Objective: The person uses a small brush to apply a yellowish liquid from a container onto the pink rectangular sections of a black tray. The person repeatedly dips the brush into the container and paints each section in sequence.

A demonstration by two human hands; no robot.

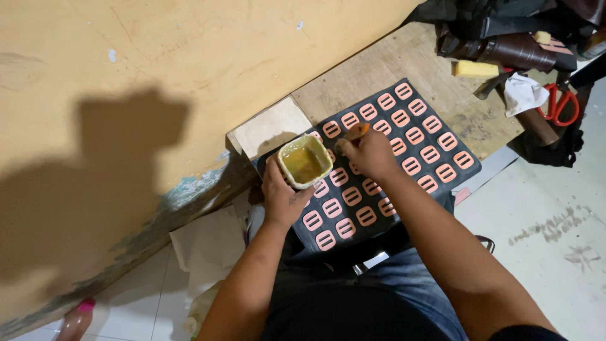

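My left hand grips a small square cup holding yellowish-brown liquid, raised over the near left part of a dark board. Rows of several pink slotted pieces lie on that board. My right hand is closed on a brush with an orange tip, just right of the cup and above the pink pieces. The board rests partly on my lap and partly on a low wooden table.
A yellow wall rises on the left. At the table's far end lie dark leather pieces, a yellow block, white cloth and red-handled scissors. White paper lies on the tiled floor.
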